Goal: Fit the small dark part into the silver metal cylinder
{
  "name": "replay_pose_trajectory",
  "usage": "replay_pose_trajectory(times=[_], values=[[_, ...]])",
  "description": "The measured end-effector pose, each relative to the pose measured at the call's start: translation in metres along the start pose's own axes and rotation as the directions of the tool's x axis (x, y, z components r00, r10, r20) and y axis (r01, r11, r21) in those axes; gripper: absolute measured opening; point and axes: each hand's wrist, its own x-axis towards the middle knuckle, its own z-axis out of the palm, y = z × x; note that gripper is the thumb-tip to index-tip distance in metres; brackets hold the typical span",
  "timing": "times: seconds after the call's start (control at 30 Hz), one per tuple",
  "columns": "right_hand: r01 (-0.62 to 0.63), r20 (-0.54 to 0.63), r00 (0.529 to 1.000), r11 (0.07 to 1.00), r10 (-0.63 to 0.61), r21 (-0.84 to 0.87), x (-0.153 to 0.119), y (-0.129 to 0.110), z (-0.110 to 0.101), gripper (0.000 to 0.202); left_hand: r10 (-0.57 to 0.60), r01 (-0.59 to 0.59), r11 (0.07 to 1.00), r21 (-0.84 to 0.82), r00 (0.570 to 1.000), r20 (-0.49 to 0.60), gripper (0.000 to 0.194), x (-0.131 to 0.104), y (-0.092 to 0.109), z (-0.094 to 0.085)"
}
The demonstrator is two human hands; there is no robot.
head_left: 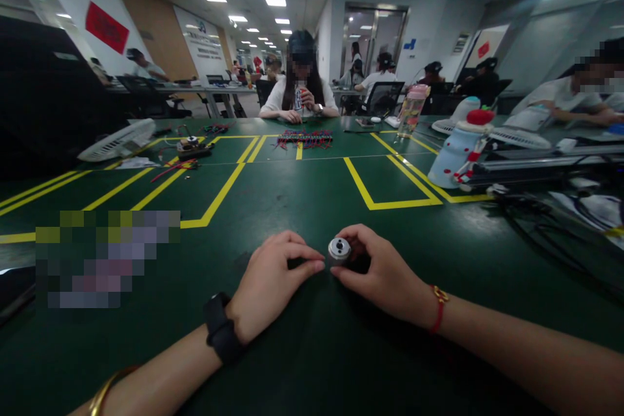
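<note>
Between the thumb and fingers of my right hand (385,273) is a small cylindrical motor (339,248), standing upright on the green table. Its round silver top faces me, with a dark centre and small holes. Just left of it, my left hand (275,279) has thumb and index fingertips brought together in a pinch close to the motor's side. Whether anything tiny sits between those fingertips is too small to make out. The lower side of the motor is partly hidden by my right fingers.
Yellow tape (404,203) marks boxes on the green table (287,195). A row of red and blue wired parts (305,138) lies ahead, before a seated person (299,88). To the right stand a blue bottle (451,156), a pink-lidded bottle (413,110) and black cables (531,227); a white fan (119,141) lies left.
</note>
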Motion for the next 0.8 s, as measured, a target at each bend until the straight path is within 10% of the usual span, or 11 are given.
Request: replay_pose_trajectory(times=[0.23, 0.47, 0.63, 0.8], values=[[-0.046, -0.034, 0.998, 0.999, 0.047, 0.029, 0.008, 0.0, -0.015, 0.04, 0.025, -0.026, 0.999, 0.022, 0.999, 0.033, 0.023, 0.0, -0.003, -0.001], [-0.444, -0.527, 0.829, 0.791, 0.186, -0.42, 0.001, 0.052, -0.128, 0.05, -0.263, 0.255, 0.963, -0.084, 0.959, -0.105, 0.035, -0.016, -0.039, -0.058], [-0.612, -0.657, 0.726, 0.626, 0.204, -0.483, -0.027, 0.1, -0.192, 0.054, -0.372, 0.329, 0.913, -0.242, 0.915, -0.16, 0.041, -0.024, -0.076, -0.066], [-0.462, -0.593, 0.79, 0.485, -0.155, -0.742, -0.022, 0.082, -0.167, 0.073, -0.37, 0.338, 0.919, -0.205, 0.917, -0.146, 0.043, -0.023, -0.078, -0.061]])
